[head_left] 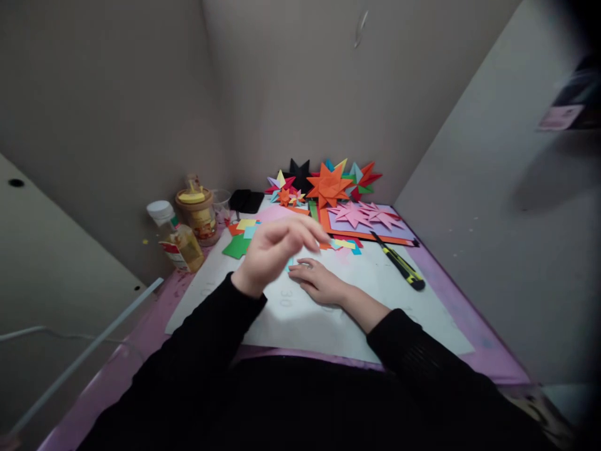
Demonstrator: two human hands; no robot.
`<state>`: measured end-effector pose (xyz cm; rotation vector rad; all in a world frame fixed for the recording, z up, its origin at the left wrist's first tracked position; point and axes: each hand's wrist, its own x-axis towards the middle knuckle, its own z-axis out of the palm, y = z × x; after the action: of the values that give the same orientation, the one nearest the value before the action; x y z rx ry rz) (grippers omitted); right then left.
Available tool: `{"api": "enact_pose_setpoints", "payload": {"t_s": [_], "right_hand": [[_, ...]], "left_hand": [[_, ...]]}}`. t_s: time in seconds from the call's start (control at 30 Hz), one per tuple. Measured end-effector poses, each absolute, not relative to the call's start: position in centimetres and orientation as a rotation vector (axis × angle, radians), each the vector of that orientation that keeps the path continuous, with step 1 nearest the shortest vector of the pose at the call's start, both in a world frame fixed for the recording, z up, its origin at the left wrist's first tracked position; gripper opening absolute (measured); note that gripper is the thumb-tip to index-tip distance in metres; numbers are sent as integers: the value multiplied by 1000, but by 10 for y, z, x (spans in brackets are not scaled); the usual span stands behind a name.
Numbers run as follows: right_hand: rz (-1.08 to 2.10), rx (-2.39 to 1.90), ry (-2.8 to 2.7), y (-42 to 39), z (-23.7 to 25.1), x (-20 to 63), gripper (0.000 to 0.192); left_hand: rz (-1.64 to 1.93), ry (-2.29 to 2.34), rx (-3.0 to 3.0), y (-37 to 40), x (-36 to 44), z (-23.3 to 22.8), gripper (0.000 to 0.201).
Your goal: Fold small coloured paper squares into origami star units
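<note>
A small pale blue piece of paper (290, 264) lies on the white sheet (282, 329), at the fingertips of the right hand (322, 282). That hand rests palm down with its fingers slightly bent; whether it pinches the paper or only presses it, one cannot tell. The left hand (275, 250) is raised just above, blurred, its fingers loosely curved away from the thumb, with nothing seen between them.

Paper this small could slip or crease if the right hand shifts. Beyond the hands lie green paper (236, 246) and a yellow scrap (344, 244); a dragging sleeve might scatter them. The cutter (399, 261) lies to the right, and a careless reach could brush its tip. Behind stand an orange star (329, 185) and pink stars (351, 215). At the left, a bottle (181, 247) could spill onto the sheet if an elbow knocked it.
</note>
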<state>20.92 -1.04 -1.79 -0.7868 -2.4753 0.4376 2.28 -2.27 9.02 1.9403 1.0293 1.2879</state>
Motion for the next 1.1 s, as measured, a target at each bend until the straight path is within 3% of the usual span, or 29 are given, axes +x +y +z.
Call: {"api": "enact_pose_setpoints", "payload": {"t_s": [0.17,0.37,0.5,0.7,0.87,1.0,1.1], "right_hand": [[398,-774,-2489,-5,-15,211,38],[390,-756,-2490,-1,-18,211,35],[377,-759,-2448,1,-20,211,31],[379,-897,-2279,9,-23,216,27],[382,-937,-2226,11,-23,218,25],[373,-922,-2232,11,-24,217,23],[371,-901,-2231,12,-26,217,23]], "left_hand": [[969,1355,2103,26,21,43,20],[628,1539,2279,44,14,-11,44],[549,1485,2220,43,11,-9,50],[517,1445,2199,46,5,-7,24],[513,1264,2282,48,-7,-1,32],[386,1086,2304,49,-20,2,50],[373,1123,2295,51,-23,0,44]]}}
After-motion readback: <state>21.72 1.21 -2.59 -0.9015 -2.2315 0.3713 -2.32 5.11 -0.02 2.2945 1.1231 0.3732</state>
